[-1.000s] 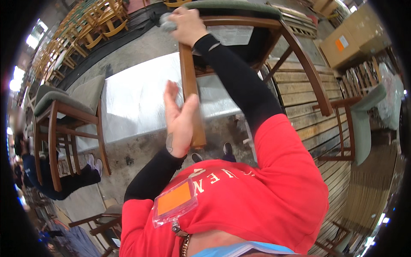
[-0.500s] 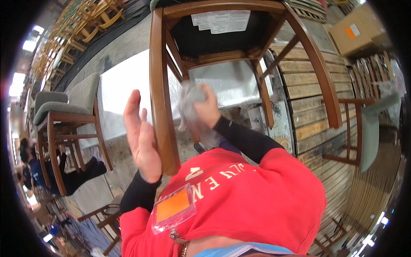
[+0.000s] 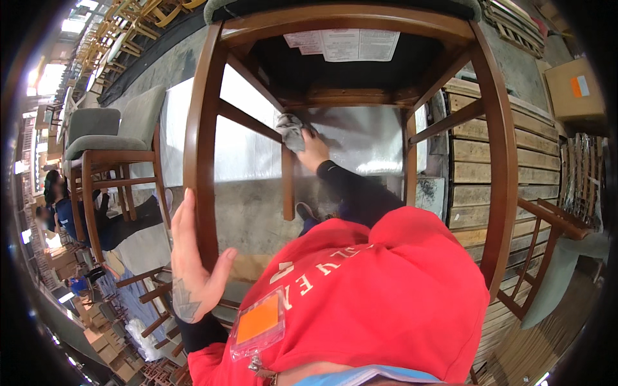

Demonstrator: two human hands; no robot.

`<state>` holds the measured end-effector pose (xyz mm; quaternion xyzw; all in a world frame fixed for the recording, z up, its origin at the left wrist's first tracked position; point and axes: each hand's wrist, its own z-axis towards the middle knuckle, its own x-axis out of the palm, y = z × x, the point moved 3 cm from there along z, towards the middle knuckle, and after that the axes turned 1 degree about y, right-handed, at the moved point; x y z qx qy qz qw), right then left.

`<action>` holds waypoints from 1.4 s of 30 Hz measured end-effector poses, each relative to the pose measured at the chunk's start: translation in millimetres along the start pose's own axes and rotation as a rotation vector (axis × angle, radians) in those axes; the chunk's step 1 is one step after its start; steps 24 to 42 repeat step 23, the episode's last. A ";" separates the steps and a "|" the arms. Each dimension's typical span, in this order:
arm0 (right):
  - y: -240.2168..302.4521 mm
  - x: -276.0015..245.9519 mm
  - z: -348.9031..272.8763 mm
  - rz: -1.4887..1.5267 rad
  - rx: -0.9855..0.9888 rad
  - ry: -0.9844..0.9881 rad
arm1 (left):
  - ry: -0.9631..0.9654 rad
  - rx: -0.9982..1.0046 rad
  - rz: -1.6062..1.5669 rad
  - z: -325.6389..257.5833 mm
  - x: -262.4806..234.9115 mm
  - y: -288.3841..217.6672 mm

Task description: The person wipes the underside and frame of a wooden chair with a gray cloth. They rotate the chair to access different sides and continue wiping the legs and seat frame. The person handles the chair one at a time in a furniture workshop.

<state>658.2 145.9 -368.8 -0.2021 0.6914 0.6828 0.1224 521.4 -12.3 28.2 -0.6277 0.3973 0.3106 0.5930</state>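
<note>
Off to the left stands a finished chair [image 3: 106,138] with grey upholstered seat and back on a brown wooden frame. Just beyond it a person in dark clothes [image 3: 64,209] sits low on the floor. Far left, rows of yellowish wooden chair frames [image 3: 119,26] are stacked under bright light. On the right lie slatted wooden pallets [image 3: 467,161], and a cardboard box [image 3: 573,90] sits at the far right. Near right, another wooden chair frame [image 3: 547,238] with a grey-green seat leans in.
</note>
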 end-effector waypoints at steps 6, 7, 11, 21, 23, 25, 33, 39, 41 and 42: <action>80.6 -47.9 69.5 -0.329 -0.726 -0.078 | 0.051 -0.073 -0.066 12.3 4.3 -4.4; 63.3 -43.4 71.9 -0.487 -0.796 -0.016 | 0.036 -0.088 -0.136 9.8 2.2 -9.3; -23.9 -92.2 45.8 -0.701 -0.613 -0.021 | -0.089 -0.101 -0.363 -5.1 11.8 1.6; -73.3 -136.9 30.2 -0.301 0.466 -0.565 | -0.035 -0.078 -0.174 7.0 8.2 2.1; -65.7 -84.1 45.0 -0.443 0.197 -0.404 | -0.026 -0.065 -0.247 1.3 4.3 2.5; -65.7 -84.1 45.0 -0.443 0.197 -0.404 | -0.026 -0.065 -0.247 1.3 4.3 2.5; -65.7 -84.1 45.0 -0.443 0.197 -0.404 | -0.026 -0.065 -0.247 1.3 4.3 2.5; -65.7 -84.1 45.0 -0.443 0.197 -0.404 | -0.026 -0.065 -0.247 1.3 4.3 2.5; -65.7 -84.1 45.0 -0.443 0.197 -0.404 | -0.026 -0.065 -0.247 1.3 4.3 2.5; -65.7 -84.1 45.0 -0.443 0.197 -0.404 | -0.026 -0.065 -0.247 1.3 4.3 2.5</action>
